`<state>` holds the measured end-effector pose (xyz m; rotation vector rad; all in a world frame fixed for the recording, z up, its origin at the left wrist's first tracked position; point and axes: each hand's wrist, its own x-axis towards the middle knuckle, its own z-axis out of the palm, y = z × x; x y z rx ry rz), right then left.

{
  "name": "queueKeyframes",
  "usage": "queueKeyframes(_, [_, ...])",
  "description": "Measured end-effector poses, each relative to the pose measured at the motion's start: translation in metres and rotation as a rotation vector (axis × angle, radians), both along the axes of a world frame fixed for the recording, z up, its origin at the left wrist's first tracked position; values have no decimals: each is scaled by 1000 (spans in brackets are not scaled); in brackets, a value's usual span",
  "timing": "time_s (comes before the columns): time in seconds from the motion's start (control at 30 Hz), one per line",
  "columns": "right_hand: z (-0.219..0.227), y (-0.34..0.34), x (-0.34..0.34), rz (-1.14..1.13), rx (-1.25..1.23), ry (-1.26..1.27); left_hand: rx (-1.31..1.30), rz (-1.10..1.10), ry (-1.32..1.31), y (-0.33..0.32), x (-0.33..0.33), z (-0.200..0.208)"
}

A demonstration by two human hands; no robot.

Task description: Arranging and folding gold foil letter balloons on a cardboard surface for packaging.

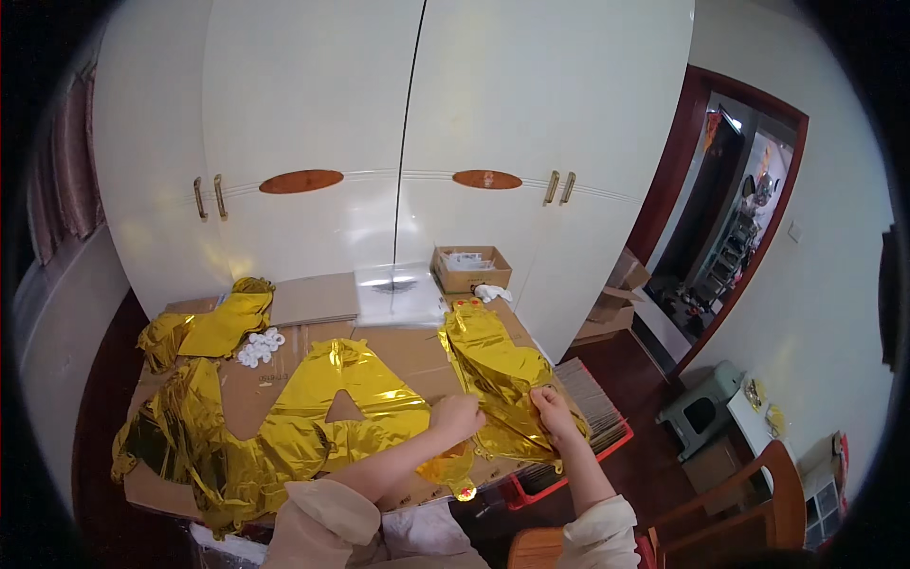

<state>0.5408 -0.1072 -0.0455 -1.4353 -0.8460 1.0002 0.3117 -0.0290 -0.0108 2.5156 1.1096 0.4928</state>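
Both hands are over the right part of a cardboard-covered table. My left hand [458, 417] is closed in a fist on the edge of a shiny gold foil balloon [493, 356], which lies flat and creased. My right hand [553, 412] pinches the same foil farther right, its fingers curled in. A folded end of gold foil with a red and white spot [464, 494] hangs by the near table edge. Left of my left forearm lies a flat gold foil balloon [379, 394] with a triangular hole. More crumpled gold foil [180, 427] covers the table's left side.
Small white rolls [261, 348] lie in a heap at the far left. Flat cardboard [318, 301], clear plastic bags [398, 294] and an open carton [471, 270] line the back, against white cabinets [313, 114]. A red crate [607, 427] and wooden chair [773, 503] stand right.
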Motion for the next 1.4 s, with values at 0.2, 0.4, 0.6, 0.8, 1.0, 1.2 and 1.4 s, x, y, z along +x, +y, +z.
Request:
queueKeyframes(0.2, [10, 9, -7, 65, -23, -63, -26, -168, -223, 12, 33, 14])
queueKeyframes(0.4, [43, 18, 9, -53, 14, -166, -31, -414, 96, 27, 35, -22])
queueKeyframes(0.6, [125, 39, 32, -55, 77, -315, 32, -317, 139, 33, 56, -12])
queueKeyframes(0.8, [144, 61, 23, 176, 106, -447, 254, -148, 266, 91, 71, -7])
queueKeyframes(1.0, [159, 83, 50, -154, 208, -498, 26, -122, 473, 114, 66, -18])
queueKeyframes(1.2, [250, 83, 114, -343, 565, -77, 63, -146, 401, 122, 74, -36])
queueKeyframes(1.4, [323, 28, 66, -340, 833, -162, 247, -144, 609, 157, 70, -89])
